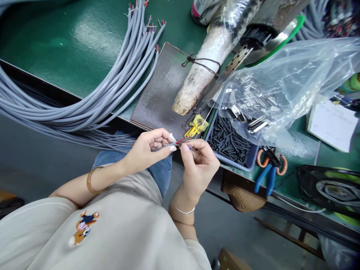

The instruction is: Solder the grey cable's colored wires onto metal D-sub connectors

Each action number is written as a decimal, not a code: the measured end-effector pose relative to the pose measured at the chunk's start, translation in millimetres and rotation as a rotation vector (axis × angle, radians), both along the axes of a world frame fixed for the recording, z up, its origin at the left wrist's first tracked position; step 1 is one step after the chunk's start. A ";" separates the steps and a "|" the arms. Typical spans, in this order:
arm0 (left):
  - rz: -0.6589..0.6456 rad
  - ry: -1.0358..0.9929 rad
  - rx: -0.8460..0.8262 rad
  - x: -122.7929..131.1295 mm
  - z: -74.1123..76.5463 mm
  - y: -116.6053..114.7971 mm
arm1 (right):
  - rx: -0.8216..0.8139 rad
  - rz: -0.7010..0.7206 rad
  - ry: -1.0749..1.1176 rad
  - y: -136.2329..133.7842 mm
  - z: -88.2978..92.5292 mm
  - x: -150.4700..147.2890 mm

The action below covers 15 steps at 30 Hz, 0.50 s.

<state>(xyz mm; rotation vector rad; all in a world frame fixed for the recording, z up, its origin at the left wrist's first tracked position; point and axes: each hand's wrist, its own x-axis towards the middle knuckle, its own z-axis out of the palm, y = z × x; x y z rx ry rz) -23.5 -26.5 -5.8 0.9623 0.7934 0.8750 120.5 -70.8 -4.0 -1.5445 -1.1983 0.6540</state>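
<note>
Between thumb and fingers my left hand (153,144) pinches the end of a grey cable (168,144), its thin coloured wires (181,141) fanning out to the right. My right hand (198,155) is closed on those wires, thumb against forefinger; the exact wires in its grip are hidden. Just beyond the fingertips lies a small yellow-handled tool (194,129) at the edge of a dark board (157,90). A blue tray (251,161) of short black tubes (230,138) sits right of my right hand.
A thick bundle of grey cables (112,93) hangs over the table edge at left. A plastic-wrapped tube (202,63) juts over the board. At right are a clear bag of metal connectors (253,97), cutters and pliers (270,168), a paper pad (333,123) and a fan (332,187).
</note>
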 end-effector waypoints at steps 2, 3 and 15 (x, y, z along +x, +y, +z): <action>-0.007 -0.029 -0.038 0.7 -0.4 0.7 | -0.027 0.023 0.060 1.0 -0.6 1.0; -0.009 -0.029 -0.042 0.9 -0.8 0.7 | -0.029 0.027 0.068 1.3 -0.7 1.3; -0.045 -0.053 -0.062 0.2 -2.7 1.3 | -0.059 0.035 0.093 2.5 3.0 4.9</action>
